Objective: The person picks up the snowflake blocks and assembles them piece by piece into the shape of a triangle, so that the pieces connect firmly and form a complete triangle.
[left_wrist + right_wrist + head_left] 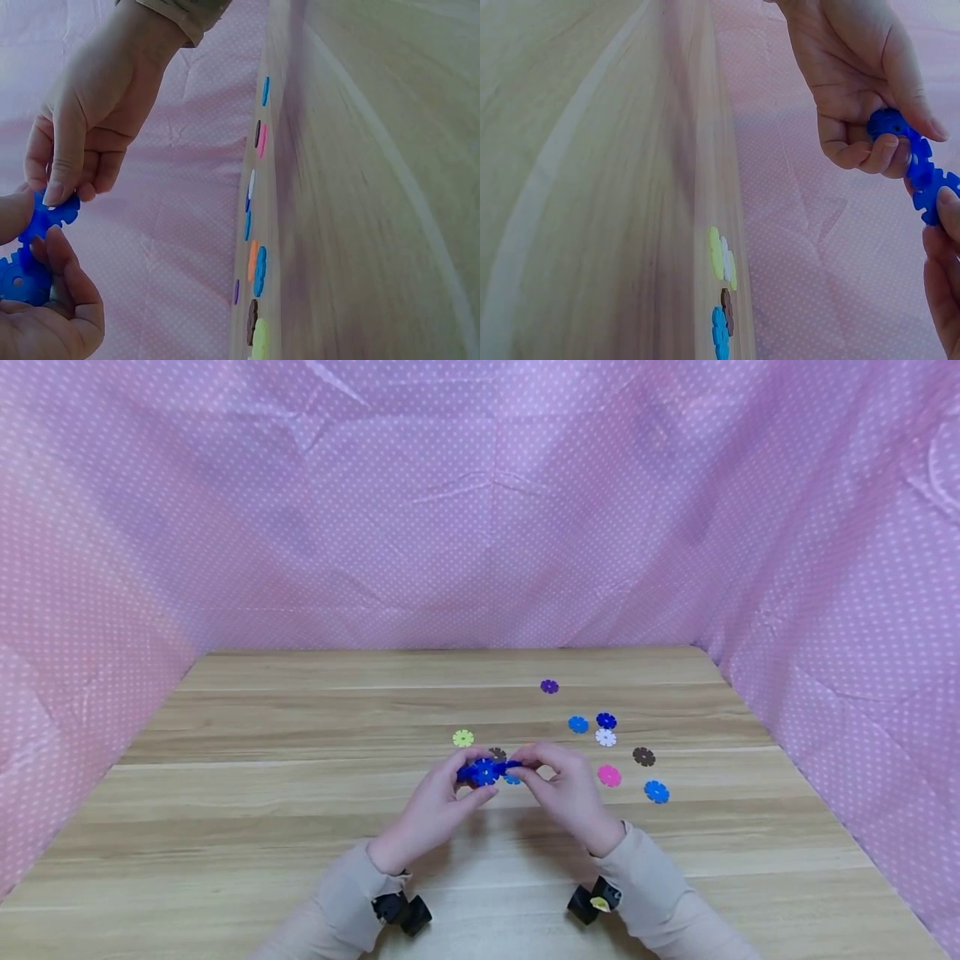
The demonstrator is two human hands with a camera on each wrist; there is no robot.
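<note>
Several dark blue notched plastic discs (485,772) are joined in a chain between the two hands, held above the wooden table (300,793). My left hand (438,802) grips the chain's left part with the thumb below and fingers behind. At the chain's right end, my right hand (564,787) pinches a disc between thumb and fingertips. In the right wrist view, one disc (889,124) sits in the left hand's curled fingers, and another disc (939,196) is at the right hand's fingertips.
Loose notched discs lie flat on the table. A yellow-green disc (463,738) and a brown disc (497,754) lie just beyond the hands. To the right are a pink disc (610,776), a light blue disc (656,792) and a white disc (606,737). Pink dotted cloth (480,527) encloses the table.
</note>
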